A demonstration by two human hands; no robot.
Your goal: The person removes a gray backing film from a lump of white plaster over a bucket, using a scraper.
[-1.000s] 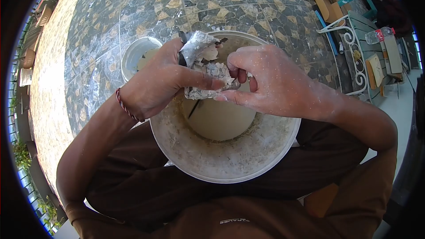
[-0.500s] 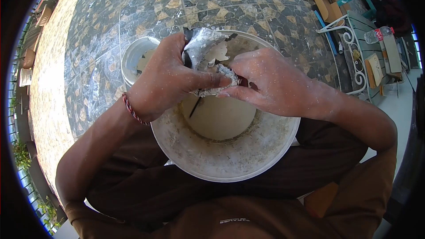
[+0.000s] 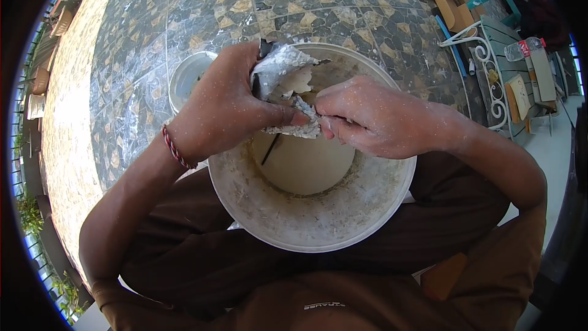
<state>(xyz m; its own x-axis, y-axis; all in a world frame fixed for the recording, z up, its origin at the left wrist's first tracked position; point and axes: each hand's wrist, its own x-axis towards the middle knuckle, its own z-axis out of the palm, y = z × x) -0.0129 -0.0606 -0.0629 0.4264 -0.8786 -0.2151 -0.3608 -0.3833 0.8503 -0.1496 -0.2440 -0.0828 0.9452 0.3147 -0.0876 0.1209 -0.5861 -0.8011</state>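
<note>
A torn, crumpled sheet (image 3: pixel 278 70), silvery-grey and crusted with white crumbs, is gripped in my left hand (image 3: pixel 217 101), its thumb pressed on the near folded edge. My right hand (image 3: pixel 380 119) is closed, fingertips pinching at the right end of that edge; what exactly lies between them is hidden. Both hands are dusted with white specks. Below them a round whitish bucket (image 3: pixel 312 224) stands between my legs, with cloudy pale liquid (image 3: pixel 315 168) inside. A thin dark stick (image 3: pixel 271 149) slants into the bucket, its upper end hidden behind the sheet.
A smaller clear tub (image 3: pixel 182 83) stands left of the bucket, partly behind my left hand. White smears mark the patterned tile floor (image 3: pixel 208 12). To the right are a green slatted bench (image 3: pixel 502 40) with a plastic bottle (image 3: pixel 523 49), and cardboard boxes (image 3: pixel 456 12).
My right hand has shifted slightly down and right, with its fingers curled tighter. My left hand has moved a little left, and the sheet has tilted, showing more of its white-crusted face.
</note>
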